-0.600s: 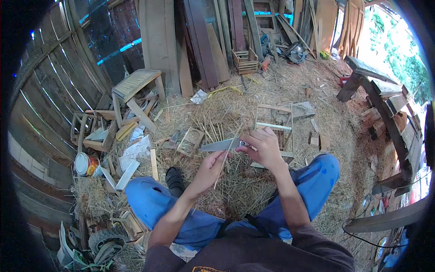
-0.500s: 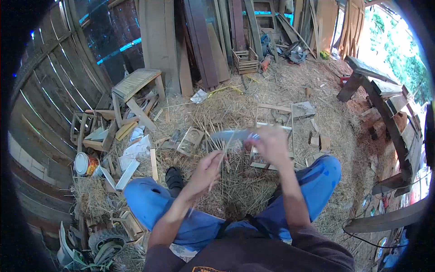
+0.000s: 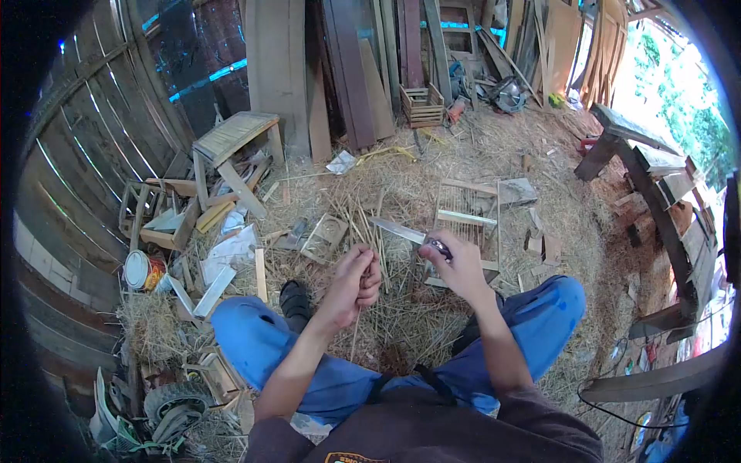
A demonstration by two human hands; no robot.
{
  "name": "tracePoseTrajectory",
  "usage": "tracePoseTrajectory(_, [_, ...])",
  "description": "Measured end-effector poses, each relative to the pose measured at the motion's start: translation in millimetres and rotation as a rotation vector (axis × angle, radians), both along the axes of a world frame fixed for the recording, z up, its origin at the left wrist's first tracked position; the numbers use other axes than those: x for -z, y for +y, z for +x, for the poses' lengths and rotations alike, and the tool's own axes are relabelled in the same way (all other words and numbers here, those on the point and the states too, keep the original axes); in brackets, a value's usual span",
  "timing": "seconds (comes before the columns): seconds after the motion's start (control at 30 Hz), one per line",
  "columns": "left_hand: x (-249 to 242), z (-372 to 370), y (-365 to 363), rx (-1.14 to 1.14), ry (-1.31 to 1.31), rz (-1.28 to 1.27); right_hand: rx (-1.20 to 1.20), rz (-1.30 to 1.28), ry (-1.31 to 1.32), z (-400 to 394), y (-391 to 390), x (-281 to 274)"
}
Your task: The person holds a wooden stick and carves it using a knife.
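Compared with the preceding frames, note a changed blade position: folding-type knife [image 3: 397,230] no longer crossing the thin stick [image 3: 355,333] at the left fingertips, now angled just above the left hand [image 3: 355,284] near the centre of the frame. Note also the left grip: gone from an extended-finger hold to fingers curled closed on the stick, lower end pointing toward the bottom of the frame. Read as a likely break in blade work, with no clear blade-to-stick contact; cannot trace the stick's upper end against the background. Right hand [image 3: 459,270], right of centre: fingers wrapped around the dark knife handle, blade pointing left. Surface: straw-strewn floor [image 3: 432,166], with loose sticks [image 3: 357,224] beyond the left hand, a holed wooden block [image 3: 325,238] left of centre and a slatted wooden frame [image 3: 467,218] beyond the right hand. Room: plank wall [image 3: 85,147] at left, with a wooden stool [image 3: 235,135] at upper left and a paint can [image 3: 137,270] at mid-left; leaning boards [image 3: 274,69] and a small slatted crate [image 3: 422,108] at upper centre; rough plank bench [image 3: 637,133] at right, below bright foliage [image 3: 671,85] at upper right; tyre [image 3: 176,403] at lower left.
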State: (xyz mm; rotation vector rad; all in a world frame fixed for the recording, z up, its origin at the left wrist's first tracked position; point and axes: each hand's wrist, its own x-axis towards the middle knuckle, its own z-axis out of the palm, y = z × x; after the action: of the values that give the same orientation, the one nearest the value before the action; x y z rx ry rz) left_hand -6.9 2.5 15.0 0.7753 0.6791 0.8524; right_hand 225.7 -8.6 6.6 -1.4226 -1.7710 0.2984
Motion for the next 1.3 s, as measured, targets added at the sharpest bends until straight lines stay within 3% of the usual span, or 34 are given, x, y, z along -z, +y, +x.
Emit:
tracePoseTrajectory(0.07, [-4,7,4,0.006,-0.012,-0.003,-0.039,-0.072,0.045,0,2,-3])
tracePoseTrajectory(0.17, [-3,11,3,0.0,-0.013,-0.005,-0.148,0.028,-0.022,-2,12,-14])
tracePoseTrajectory(0.37, [1,8,4,0.005,0.018,0.108,-0.343,0.029,-0.325,3,34,-71])
tracePoseTrajectory(0.47, [2,9,3,-0.02,0.049,0.115,-0.198,0.007,-0.256,10,45,-61])
tracePoseTrajectory(0.57, [10,9,6,-0.096,0.177,0.231,-0.101,0.066,-0.199,-8,37,-9])
tracePoseTrajectory(0.6, [15,7,4,-0.119,0.243,0.281,-0.26,0.11,-0.15,-18,34,-3])
tracePoseTrajectory(0.63, [20,5,2,-0.119,0.292,0.297,-0.215,0.138,-0.217,-18,32,-1])
tracePoseTrajectory(0.7, [25,4,6,-0.13,0.372,0.349,-0.128,0.211,-0.372,-14,41,-16])
tracePoseTrajectory(0.73, [23,4,4,-0.116,0.329,0.327,-0.034,0.276,-0.227,-12,47,-29])
tracePoseTrajectory(0.9, [16,7,-5,-0.041,0.223,0.245,0.04,0.295,-0.312,-9,46,-28])
tracePoseTrajectory(0.97, [23,7,-4,-0.075,0.324,0.346,0.0,0.339,-0.315,-10,49,-24])
tracePoseTrajectory(1.0, [22,7,-3,-0.091,0.376,0.396,0.085,0.198,-0.346,-7,52,-31])
tracePoseTrajectory(1.1, [13,12,-5,-0.136,0.529,0.642,0.139,0.312,-0.25,-4,62,-31])
tracePoseTrajectory(1.2, [2,12,-11,-0.169,0.635,0.853,0.075,0.251,-0.472,-14,47,-11])
tracePoseTrajectory(1.3, [4,16,-13,-0.272,0.587,0.71,0.236,0.193,-0.214,-1,64,-25])
